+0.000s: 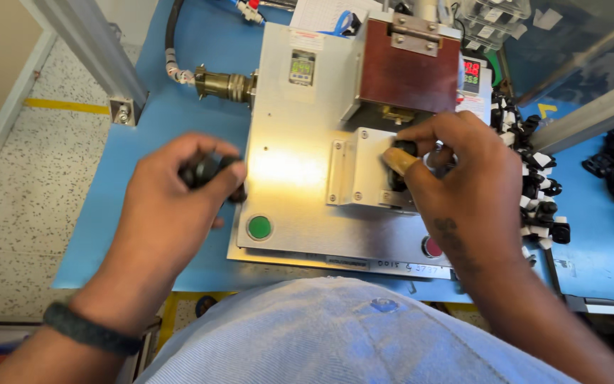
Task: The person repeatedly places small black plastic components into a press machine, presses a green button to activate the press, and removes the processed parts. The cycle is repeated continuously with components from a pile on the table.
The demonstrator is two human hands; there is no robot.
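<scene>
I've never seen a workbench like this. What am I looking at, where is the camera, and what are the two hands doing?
The one picture comes from a camera worn on the person's head, looking down at their own hands. On a blue table sits a small metal bench machine with a brown block on top, a green button and a red button at the front, and a thick cable plugged into its left side. The right hand presses a small black part into the machine's holder. The left hand grips another small dark part above the table. More black and white parts lie heaped to the right.
</scene>
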